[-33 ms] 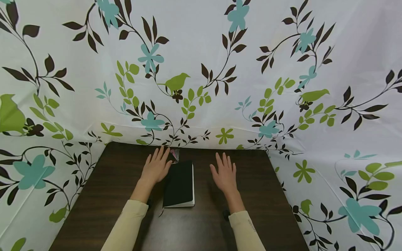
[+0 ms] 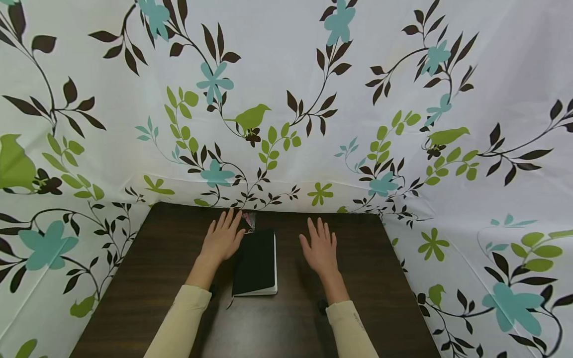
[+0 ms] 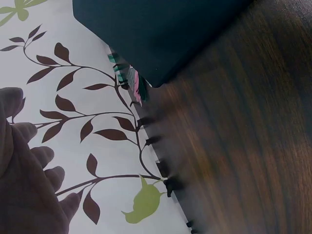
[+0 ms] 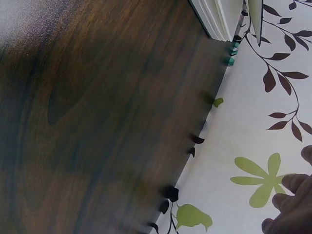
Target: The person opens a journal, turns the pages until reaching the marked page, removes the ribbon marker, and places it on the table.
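Observation:
A dark-covered notebook point(image 2: 254, 263) with white page edges is on the table between the two hands. Its thin ribbon end pokes out at the near left corner. My left hand point(image 2: 221, 238) is open, fingers spread toward the back, with the thumb overlapping the notebook's far left corner in the head view. To the right, my right hand point(image 2: 321, 248) is apart from the notebook, its fingers straight and holding nothing. Slightly parted pages point(image 4: 217, 19) show in the right wrist view. A small pink, grey and green piece point(image 3: 135, 84) shows beside the notebook's corner.
The dark wood table point(image 2: 358, 278) meets a hanging white sheet point(image 2: 286, 59) at its back edge. The sheet, printed with leaves, birds and flowers, also hangs along both sides. Light sleeves point(image 2: 183, 318) cover the forearms.

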Tool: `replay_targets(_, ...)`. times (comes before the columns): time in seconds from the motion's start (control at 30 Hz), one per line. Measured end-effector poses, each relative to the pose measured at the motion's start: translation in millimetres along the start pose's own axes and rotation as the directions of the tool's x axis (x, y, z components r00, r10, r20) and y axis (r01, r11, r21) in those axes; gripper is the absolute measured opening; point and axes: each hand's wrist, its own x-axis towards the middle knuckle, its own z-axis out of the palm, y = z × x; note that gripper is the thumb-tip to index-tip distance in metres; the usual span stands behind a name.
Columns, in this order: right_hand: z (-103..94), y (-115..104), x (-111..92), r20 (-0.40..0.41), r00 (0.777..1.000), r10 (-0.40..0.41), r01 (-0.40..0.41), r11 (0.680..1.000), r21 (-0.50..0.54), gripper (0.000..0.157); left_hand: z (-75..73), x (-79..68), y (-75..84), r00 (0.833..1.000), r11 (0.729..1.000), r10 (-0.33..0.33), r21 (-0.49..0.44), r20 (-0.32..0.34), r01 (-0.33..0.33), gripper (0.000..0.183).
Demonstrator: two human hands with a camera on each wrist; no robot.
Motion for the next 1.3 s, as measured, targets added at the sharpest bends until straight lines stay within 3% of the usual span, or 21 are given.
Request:
replay_targets(0.3, 7.3, 1.1, 0.7, -0.003, 1.0, 0.016, -0.016, 1.0, 0.009, 0.068, 3.6, -0.4, -4.2, 0.999, 1.0, -0.019, -0.01, 0.045, 0.02, 0.068)
replay_targets(0.73, 8.6, 0.8, 0.4, 0.039, 0.994, 0.097, -0.099, 0.994, 0.046, 0.071, 3.4, -1.2, -6.6, 0.997, 0.999, -0.029, -0.029, 0.067, 0.031, 0.069)
replay_targets(0.93, 24.5, -4.2, -8.7, -0.005, 0.996, 0.084, -0.082, 0.984, 0.161, 0.067, 3.9, -1.6, 1.8, 0.997, 0.999, 0.026, -0.047, 0.07, -0.022, 0.06)
replay_targets(1.07, 39.3, -13.7, -20.5, 0.016, 0.995, 0.093, -0.095, 0.964, 0.248, 0.063, 6.0, -3.8, 9.7, 0.994, 0.994, 0.076, -0.086, 0.073, -0.07, 0.05)
replay_targets(1.3, 59.7, -31.7, -35.7, 0.039, 0.996, 0.078, -0.086, 0.958, 0.275, 0.046, 14.8, -12.0, 19.5, 0.99, 0.986, 0.091, -0.152, 0.104, -0.074, 0.043)
